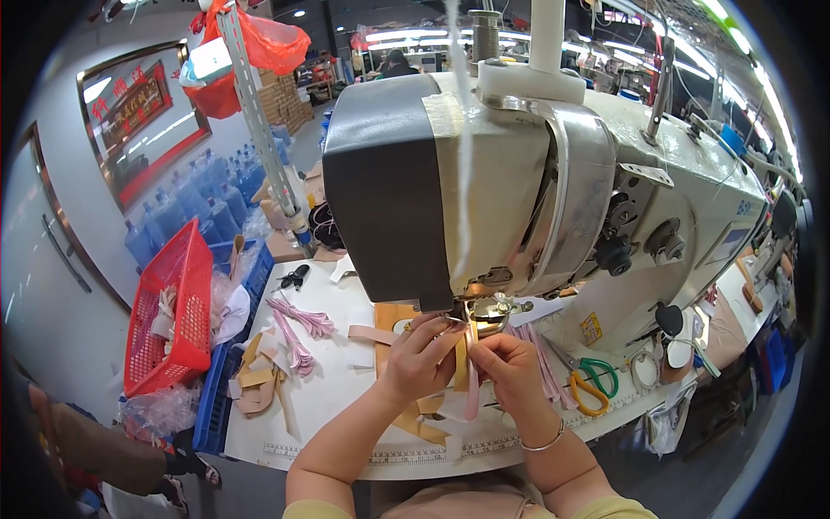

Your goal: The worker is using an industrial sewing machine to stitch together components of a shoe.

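Pink strip (472, 402) is running from under the sewing machine (380, 182) toward the near edge of the worktop (346, 406), between both hands. Left hand (415, 368): forearm slanting in from near left, back of hand facing up; fingers bending close together beside the strip's far part, grip hidden, cannot tell. Right hand (512, 372): forearm angling in from near right, thumb and forefinger closing on the strip's right side. Scissors (590, 394) are lying right, pink bundles (298, 320) left.

Bright ceiling tubes (740, 40), warm glow beneath the sewing machine (501, 173), blackened, bent rim.
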`<state>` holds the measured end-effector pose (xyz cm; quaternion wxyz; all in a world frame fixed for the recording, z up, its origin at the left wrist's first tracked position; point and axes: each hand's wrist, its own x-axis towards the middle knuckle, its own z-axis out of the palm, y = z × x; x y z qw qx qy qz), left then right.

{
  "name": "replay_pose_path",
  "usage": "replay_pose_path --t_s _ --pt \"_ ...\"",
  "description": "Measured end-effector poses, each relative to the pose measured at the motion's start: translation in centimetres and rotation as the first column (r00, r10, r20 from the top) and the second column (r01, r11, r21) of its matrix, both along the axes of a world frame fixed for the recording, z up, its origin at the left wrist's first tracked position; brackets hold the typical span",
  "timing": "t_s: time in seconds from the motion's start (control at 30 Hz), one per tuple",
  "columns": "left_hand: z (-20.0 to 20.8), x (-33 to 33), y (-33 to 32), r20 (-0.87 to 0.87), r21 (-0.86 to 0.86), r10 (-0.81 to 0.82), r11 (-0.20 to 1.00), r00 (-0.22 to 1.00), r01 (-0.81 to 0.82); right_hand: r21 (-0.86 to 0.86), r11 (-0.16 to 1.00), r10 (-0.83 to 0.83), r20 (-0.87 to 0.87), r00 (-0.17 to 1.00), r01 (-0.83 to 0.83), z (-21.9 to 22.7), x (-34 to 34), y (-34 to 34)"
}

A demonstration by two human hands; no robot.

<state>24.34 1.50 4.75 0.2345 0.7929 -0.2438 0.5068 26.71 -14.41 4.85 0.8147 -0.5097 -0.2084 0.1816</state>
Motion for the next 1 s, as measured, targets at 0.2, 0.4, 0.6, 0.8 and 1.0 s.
replay_pose_path --t_s 0.2,0.4,0.6,0.8,1.0 --pt "0.0 -0.2 -0.1 0.019 -0.006 0.013 1.000 1.000 -0.013 -0.010 1.000 -0.016 0.019 1.000 0.016 0.2 -0.3 0.1" --pt "-0.2 -1.4 -0.6 -0.151 -0.178 -0.039 0.984 0.988 0.012 -0.011 0.994 0.107 -0.078 0.991 -0.108 -0.5 -0.5 -0.7" --pt "-1.1 -7.1 -3.5 -0.443 -0.858 -0.649 0.506 0.618 -0.084 -0.183 0.950 0.246 -0.069 0.967 -0.255 -1.2 -1.3 -3.2" --pt "-4.6 -7.7 -5.1 -0.500 -0.835 -0.612 0.529 0.613 -0.152 -0.169 0.952 0.243 -0.080 0.967 -0.254 -2.0 -2.0 -4.1" --pt "-4.7 -7.8 -5.4 -0.609 -0.630 -0.328 0.754 0.722 -0.188 -0.322 0.946 0.022 0.120 0.992 0.018 -1.4 -3.5 -4.8"
